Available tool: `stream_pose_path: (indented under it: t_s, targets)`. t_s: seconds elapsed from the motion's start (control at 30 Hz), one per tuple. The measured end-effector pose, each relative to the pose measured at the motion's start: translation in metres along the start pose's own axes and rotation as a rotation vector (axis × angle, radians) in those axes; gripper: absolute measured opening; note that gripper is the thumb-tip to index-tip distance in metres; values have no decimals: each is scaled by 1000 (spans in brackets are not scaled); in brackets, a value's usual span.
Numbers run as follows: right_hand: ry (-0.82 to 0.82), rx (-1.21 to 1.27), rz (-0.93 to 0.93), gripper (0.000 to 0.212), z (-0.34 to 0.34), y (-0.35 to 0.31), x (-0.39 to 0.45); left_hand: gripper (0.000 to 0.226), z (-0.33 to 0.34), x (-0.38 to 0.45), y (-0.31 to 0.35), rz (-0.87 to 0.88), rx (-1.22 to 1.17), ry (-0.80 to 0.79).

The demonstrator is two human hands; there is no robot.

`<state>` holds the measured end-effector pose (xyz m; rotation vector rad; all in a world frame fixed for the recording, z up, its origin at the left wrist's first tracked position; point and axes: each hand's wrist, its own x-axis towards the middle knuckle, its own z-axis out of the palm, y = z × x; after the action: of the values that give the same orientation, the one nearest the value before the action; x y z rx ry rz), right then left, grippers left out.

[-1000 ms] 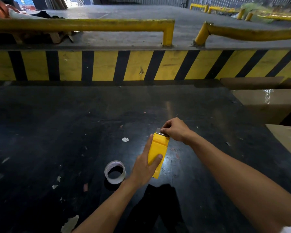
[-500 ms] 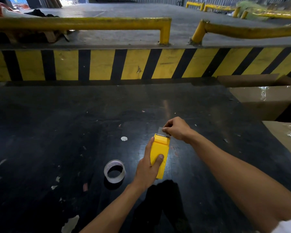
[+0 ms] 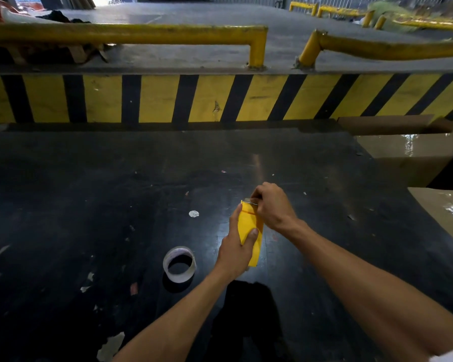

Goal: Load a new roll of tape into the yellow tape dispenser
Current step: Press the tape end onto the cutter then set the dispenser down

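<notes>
The yellow tape dispenser [image 3: 247, 226] is held upright over the black table [image 3: 89, 192], its metal blade end pointing away from me. My left hand [image 3: 234, 250] wraps its lower body from the left, thumb across the front face. My right hand [image 3: 271, 206] is closed over the dispenser's top right edge, fingers pinching at the blade end. A roll of clear tape [image 3: 179, 264] lies flat on the table just left of my left wrist, untouched.
Brown cardboard boxes [image 3: 413, 155] with glossy tape stand at the table's right side. A yellow-and-black striped kerb [image 3: 194, 99] with yellow railings [image 3: 131, 35] runs behind the table. Paper scraps and a white round sticker [image 3: 193, 213] dot the surface.
My right hand has slid from the top tip down onto the dispenser's upper right side. The left hand keeps the same hold. The tape roll has not moved.
</notes>
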<state>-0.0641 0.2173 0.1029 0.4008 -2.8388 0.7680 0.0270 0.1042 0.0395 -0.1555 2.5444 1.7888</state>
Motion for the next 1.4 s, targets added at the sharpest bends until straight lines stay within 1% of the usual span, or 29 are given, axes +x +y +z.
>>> stream_pose_path:
  t_s: [0.1,0.17,0.2,0.23,0.27,0.3,0.33,0.4,0.43,0.53,0.67,0.77,0.83,0.9,0.97,1.0,1.03,1.1,1.13,1.2,1.3,1.4]
  targets:
    - [61,-60,-17,12,8,10,-7,68,5,4,2,21,-40,-36]
    - [130,-58,-64,10,5,3,-14,62,9,9,-4,-12,-49,-9]
    - [168,-12,-165,9,4,-10,-20,54,9,13,-7,-103,-112,16]
    - [181,43,-297,8,9,-29,-24,46,6,18,-12,-209,-192,5]
    - [162,66,-376,12,16,-50,-32,40,4,19,-20,-274,-258,6]
    - [162,105,-384,16,24,-63,-39,39,5,18,-26,-290,-296,25]
    - [197,164,-321,18,26,-65,-38,41,4,17,-24,-268,-278,51]
    - [263,346,-135,7,27,-44,-31,52,-8,16,-18,-178,-113,150]
    - [263,394,-69,7,26,-30,-32,55,-14,20,-18,-146,-58,202]
    - [262,438,59,11,16,-6,-36,55,-20,28,-24,-139,-60,232]
    - [155,626,269,15,19,-4,-37,57,-10,18,-34,-176,36,154]
    - [123,734,391,17,26,13,-48,71,1,16,-42,-200,114,73]
    - [71,772,454,14,32,22,-57,82,8,12,-46,-141,212,21]
    - [34,807,520,16,39,32,-67,81,14,9,-50,-87,366,-33]
    - [15,814,579,16,44,40,-77,62,20,7,-55,-101,402,-76]
    - [2,815,603,14,46,43,-82,57,22,6,-57,-129,427,-97]
    - [-9,817,621,13,47,45,-86,65,25,5,-61,-143,469,-121]
    - [-22,812,644,13,49,51,-91,96,33,2,-68,-140,613,-157]
    - [-24,809,651,13,49,54,-93,103,36,1,-70,-150,665,-170]
    - [-23,800,665,12,49,60,-95,106,43,-1,-73,-166,739,-181]
    - [-27,792,682,10,47,65,-100,104,49,-2,-73,-190,819,-196]
    - [-41,778,680,12,47,69,-103,107,54,-4,-72,-179,859,-196]
